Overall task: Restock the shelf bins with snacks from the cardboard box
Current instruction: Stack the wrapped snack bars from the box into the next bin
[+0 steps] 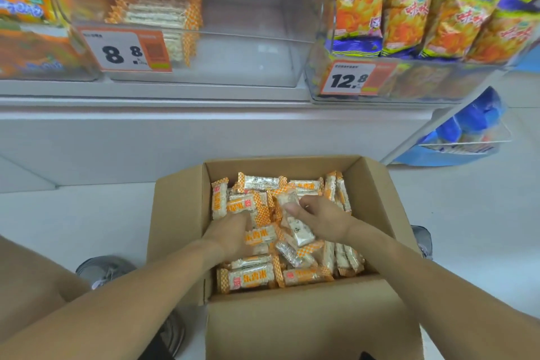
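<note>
Snack bars (251,277) in clear crinkled wrappers with orange-and-white chequered ends filled an open cardboard box (306,327) that sat on a pale floor below a white shelf (146,96). Each flat rectangular bar showed a pale, grainy puffed-rice slab, and several wrappers carried bold orange Chinese characters that were too small to read with certainty.

Both bare hands were down inside the box. The left hand (230,232) lay palm-down on the heap with its fingers curled among the wrappers; whether it actually gripped a bar could not be told. The right hand (318,221) pinched one snack bar (295,225) between thumb and fingers, lifted slightly above the others.

On the shelf stood a clear plastic bin (248,61) holding a short row of the same chequered bars (163,6) stacked on edge at its left, the rest of it bare. An orange-bordered price tag (122,50) on its front read "8.8". Just to the right, a second clear bin (321,88) held upright glossy bags (359,0) in yellow-green, purple and orange printed with large red Chinese characters; its tag (350,79) read "12.8". Orange packets (23,0) with blue lettering filled a bin at the far left. Blue packets (470,126) sat in a wire basket at the right. Grey shoes (105,270) showed beside the box.
</note>
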`<action>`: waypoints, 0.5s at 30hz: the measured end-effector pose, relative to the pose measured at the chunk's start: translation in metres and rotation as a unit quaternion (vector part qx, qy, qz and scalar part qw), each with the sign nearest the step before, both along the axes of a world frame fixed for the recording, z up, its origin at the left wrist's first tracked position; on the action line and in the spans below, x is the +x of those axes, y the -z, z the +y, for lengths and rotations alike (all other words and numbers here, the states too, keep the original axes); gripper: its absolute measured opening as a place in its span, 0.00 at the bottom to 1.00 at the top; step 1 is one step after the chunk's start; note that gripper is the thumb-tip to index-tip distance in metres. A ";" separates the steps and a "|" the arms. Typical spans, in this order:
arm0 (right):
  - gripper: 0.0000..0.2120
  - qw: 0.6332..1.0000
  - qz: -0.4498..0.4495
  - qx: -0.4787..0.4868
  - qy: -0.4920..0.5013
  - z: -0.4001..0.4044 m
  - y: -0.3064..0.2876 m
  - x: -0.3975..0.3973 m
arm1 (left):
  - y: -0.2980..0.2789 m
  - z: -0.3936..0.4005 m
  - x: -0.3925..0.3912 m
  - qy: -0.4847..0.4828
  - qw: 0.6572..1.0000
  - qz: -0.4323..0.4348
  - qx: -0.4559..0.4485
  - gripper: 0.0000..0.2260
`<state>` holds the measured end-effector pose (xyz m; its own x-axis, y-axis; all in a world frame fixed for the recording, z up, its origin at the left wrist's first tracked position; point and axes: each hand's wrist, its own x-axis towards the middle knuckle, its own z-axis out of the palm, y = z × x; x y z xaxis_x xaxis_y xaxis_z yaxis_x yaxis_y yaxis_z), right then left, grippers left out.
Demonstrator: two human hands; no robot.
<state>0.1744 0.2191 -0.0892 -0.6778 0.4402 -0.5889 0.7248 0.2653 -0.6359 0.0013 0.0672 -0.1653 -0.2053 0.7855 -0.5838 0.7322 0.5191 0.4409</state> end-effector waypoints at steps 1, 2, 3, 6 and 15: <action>0.22 0.999 0.017 -0.022 0.022 0.007 -0.014 -0.007 | -0.015 0.008 -0.007 -0.001 0.999 -0.032 0.006 0.20; 0.21 0.998 0.027 -0.051 0.035 0.014 -0.030 -0.014 | -0.033 0.016 -0.016 0.001 0.998 -0.060 0.013 0.22; 0.20 0.997 0.031 -0.068 0.031 0.022 -0.046 -0.019 | -0.056 0.024 -0.026 0.006 0.996 -0.083 0.022 0.23; 0.13 0.998 0.049 -0.029 -0.025 0.044 -0.096 -0.031 | -0.131 0.041 -0.057 0.020 0.992 -0.117 0.052 0.23; 0.15 0.914 0.299 0.267 -0.056 0.032 -0.145 -0.038 | -0.232 0.033 -0.108 -0.010 0.952 -0.301 0.059 0.20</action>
<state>0.1361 0.2512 0.0560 -0.8669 0.4646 0.1804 0.2385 0.7045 -0.6685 -0.1069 0.1000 0.0668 0.1219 0.8524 -0.5085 0.3196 0.4514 0.8332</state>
